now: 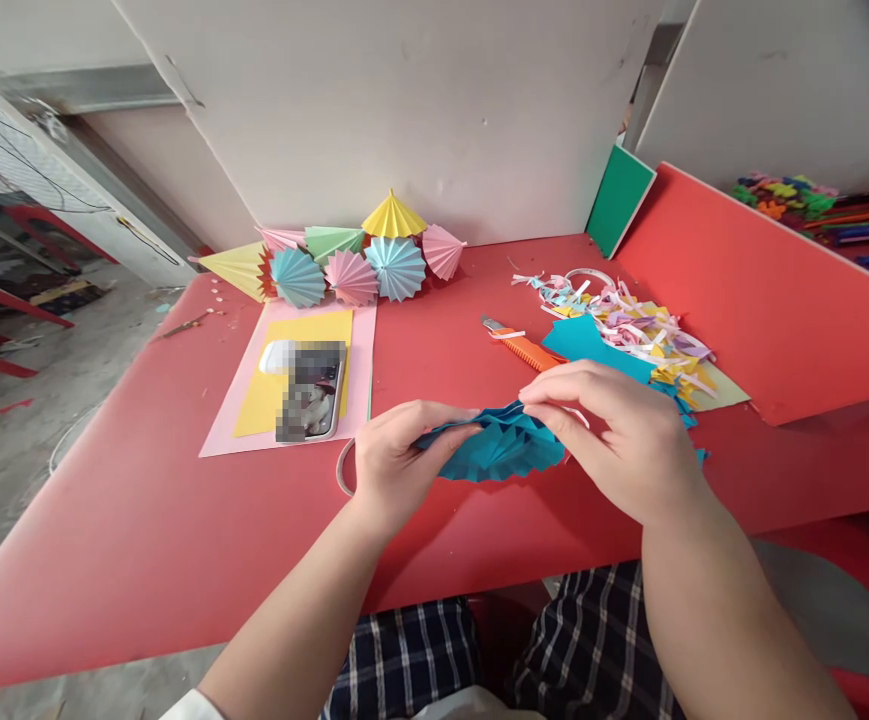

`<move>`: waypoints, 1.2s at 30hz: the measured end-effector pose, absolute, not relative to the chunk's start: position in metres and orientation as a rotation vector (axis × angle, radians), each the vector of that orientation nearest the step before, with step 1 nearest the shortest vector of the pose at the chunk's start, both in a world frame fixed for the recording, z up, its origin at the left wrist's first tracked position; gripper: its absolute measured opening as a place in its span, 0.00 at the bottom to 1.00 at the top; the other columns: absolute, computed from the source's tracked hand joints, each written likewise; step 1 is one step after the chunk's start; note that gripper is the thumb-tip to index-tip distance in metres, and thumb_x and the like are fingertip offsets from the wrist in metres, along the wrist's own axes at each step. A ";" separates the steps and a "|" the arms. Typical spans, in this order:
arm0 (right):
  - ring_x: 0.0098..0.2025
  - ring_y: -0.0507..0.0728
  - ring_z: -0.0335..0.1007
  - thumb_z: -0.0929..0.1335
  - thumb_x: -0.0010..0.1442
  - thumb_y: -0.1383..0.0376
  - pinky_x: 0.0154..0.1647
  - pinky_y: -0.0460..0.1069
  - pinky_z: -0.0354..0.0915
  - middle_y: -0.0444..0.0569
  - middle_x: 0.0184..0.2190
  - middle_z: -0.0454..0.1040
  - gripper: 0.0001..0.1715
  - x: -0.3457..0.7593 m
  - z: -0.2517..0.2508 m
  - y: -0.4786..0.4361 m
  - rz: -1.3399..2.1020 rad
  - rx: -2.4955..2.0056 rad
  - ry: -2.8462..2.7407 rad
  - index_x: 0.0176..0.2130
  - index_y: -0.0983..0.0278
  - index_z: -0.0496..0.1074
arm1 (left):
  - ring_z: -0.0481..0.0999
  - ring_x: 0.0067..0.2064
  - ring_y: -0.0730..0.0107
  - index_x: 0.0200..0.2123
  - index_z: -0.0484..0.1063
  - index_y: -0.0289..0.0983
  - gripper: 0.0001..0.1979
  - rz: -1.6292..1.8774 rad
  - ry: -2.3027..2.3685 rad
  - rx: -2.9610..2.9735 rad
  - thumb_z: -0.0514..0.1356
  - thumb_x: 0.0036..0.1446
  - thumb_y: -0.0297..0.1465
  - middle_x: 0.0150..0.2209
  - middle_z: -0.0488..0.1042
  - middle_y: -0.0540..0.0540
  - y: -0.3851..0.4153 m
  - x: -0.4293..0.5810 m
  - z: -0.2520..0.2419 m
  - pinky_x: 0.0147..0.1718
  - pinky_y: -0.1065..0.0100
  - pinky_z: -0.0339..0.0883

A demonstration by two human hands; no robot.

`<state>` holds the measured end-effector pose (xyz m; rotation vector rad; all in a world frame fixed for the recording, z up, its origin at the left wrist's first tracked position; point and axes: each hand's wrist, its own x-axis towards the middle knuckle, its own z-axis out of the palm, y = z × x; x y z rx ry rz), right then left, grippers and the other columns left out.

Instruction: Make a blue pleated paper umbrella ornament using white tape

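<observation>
A pleated blue paper fan is held above the near part of the red table. My left hand pinches its left end between thumb and fingers. At its upper right edge, my right hand is closed with thumb and fingertips on the folded paper. Just beyond the right hand lie an orange utility knife and a flat piece of blue paper. Part of a white ring, perhaps a tape roll, shows beside the left hand.
Several folded paper umbrellas stand along the back wall. A phone rests on yellow paper and pink paper. Paper scraps are heaped at right, before a red board and a green board.
</observation>
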<state>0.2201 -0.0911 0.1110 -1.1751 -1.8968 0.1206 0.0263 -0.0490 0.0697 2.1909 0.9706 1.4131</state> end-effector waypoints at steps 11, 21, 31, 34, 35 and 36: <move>0.37 0.53 0.72 0.65 0.59 0.72 0.41 0.49 0.68 0.44 0.33 0.76 0.08 0.221 0.112 -0.092 0.105 -1.195 -1.874 0.37 0.59 0.69 | 0.76 0.27 0.77 0.31 0.75 0.40 0.03 1.472 1.033 2.165 0.64 0.51 0.27 0.28 0.78 0.53 -0.051 0.026 0.068 0.27 0.77 0.71; 0.38 0.53 0.73 0.65 0.59 0.69 0.40 0.49 0.69 0.44 0.34 0.76 0.06 0.225 0.114 -0.095 0.120 -1.286 -1.769 0.37 0.59 0.70 | 0.77 0.28 0.76 0.33 0.75 0.40 0.07 1.605 0.944 2.239 0.63 0.51 0.24 0.30 0.79 0.52 -0.050 0.024 0.067 0.27 0.76 0.71; 0.38 0.54 0.73 0.66 0.59 0.66 0.38 0.50 0.72 0.44 0.33 0.75 0.04 0.233 0.116 -0.094 0.090 -1.392 -1.488 0.36 0.58 0.71 | 0.77 0.27 0.76 0.31 0.75 0.40 0.05 1.610 1.036 2.229 0.64 0.50 0.25 0.29 0.79 0.52 -0.049 0.024 0.067 0.27 0.75 0.72; 0.36 0.55 0.74 0.65 0.60 0.65 0.38 0.52 0.73 0.45 0.32 0.74 0.04 0.236 0.114 -0.092 0.093 -1.356 -1.355 0.36 0.59 0.71 | 0.77 0.28 0.75 0.31 0.76 0.40 0.03 1.612 1.097 2.183 0.63 0.51 0.27 0.28 0.79 0.52 -0.048 0.025 0.065 0.27 0.74 0.72; 0.35 0.55 0.74 0.65 0.59 0.65 0.38 0.52 0.73 0.45 0.32 0.74 0.04 0.238 0.113 -0.091 0.081 -1.344 -1.319 0.37 0.59 0.71 | 0.77 0.28 0.75 0.31 0.76 0.40 0.03 1.612 1.113 2.166 0.63 0.51 0.27 0.28 0.79 0.52 -0.048 0.025 0.064 0.28 0.74 0.72; 0.35 0.55 0.74 0.66 0.59 0.65 0.38 0.53 0.73 0.45 0.32 0.74 0.05 0.240 0.111 -0.090 0.061 -1.341 -1.298 0.37 0.58 0.71 | 0.77 0.28 0.75 0.31 0.76 0.40 0.03 1.617 1.127 2.146 0.63 0.51 0.27 0.28 0.78 0.53 -0.048 0.025 0.064 0.28 0.74 0.72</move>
